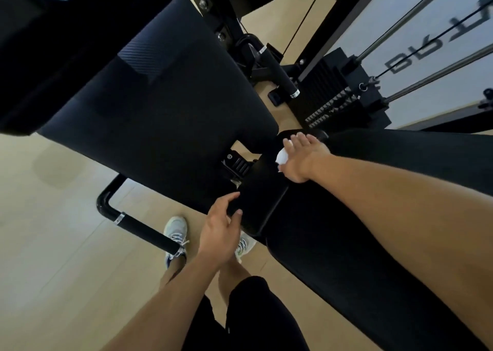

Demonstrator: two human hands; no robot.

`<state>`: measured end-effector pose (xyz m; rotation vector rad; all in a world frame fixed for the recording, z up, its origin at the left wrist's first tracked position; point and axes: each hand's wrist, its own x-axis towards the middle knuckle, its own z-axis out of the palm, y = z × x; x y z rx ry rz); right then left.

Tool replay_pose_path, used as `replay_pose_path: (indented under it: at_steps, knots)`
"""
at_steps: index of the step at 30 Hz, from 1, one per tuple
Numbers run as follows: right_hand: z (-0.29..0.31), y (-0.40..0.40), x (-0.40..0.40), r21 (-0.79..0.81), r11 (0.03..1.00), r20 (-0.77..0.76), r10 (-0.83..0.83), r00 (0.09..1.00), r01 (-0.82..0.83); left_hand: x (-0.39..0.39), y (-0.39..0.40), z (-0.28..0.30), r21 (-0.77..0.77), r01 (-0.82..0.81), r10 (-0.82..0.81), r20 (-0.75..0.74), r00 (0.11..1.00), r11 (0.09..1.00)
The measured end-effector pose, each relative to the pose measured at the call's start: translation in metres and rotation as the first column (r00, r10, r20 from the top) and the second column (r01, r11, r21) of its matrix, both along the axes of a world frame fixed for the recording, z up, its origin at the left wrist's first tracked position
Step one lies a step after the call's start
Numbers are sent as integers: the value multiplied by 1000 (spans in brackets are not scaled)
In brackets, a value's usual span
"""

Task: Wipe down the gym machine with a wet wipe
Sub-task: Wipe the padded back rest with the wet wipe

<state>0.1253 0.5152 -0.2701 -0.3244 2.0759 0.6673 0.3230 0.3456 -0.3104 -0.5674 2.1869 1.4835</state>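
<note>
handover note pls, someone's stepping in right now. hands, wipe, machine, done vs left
Right hand: presses the bunched wet wipe onto the black pad, near its far end.
Left hand: no wipe, fingers on the edge of the black bracket between the pads.
Done: cannot tell from the picture which surfaces are wiped.
Left: likely the large pad and the handle.

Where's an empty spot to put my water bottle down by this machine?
The widest bare floor lies left of the black handle bar and below the big seat pad. A smaller strip of floor shows between that pad and the weight stack. It is crowded by the shoes, where the left hand touches the machine and the right hand holds the wipe.
</note>
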Motion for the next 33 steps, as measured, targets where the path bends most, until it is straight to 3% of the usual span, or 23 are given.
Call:
replay_pose_path:
  at_steps: [4, 7, 12, 15, 19, 24, 27, 30, 33]
  knots:
    - [-3, -48, 78, -84, 996, 99, 40, 994, -32, -4, -5, 4, 21, -36, 36, 21, 999, 999]
    - [-1, -67, 123, -50, 993, 154, 115, 981, -108, -9, -21, 6, 25, -74, 74, 10, 997, 997]
    - [10, -79, 141, 68, 985, 32, 154, 988, -156, -28, -46, 27, 75, 28, -26, -38, 999, 997]
    - [13, -89, 148, 64, 994, 34, 91, 995, -93, -43, -56, 43, 72, 123, -116, -103, 988, 990]
    - [9, -93, 131, 140, 989, 27, 36, 999, -40, -59, -64, 41, 99, 212, -202, -103, 974, 972]
    - [1, -45, 39, 204, 975, -166, -55, 985, 89, -76, -59, 14, 115, 324, -313, -105, 944, 939]
    - [-19, -20, -8, 199, 962, -204, -147, 968, 188, -83, -52, -6, 118, 351, -337, -124, 933, 929]
    - [-49, -29, -14, 199, 959, -184, -164, 969, 200, -85, -49, -24, 110, 335, -322, -119, 939, 936]
    - [-66, -60, 25, 124, 984, -68, -116, 991, 124, -82, -52, -36, 109, 291, -280, -106, 954, 950]
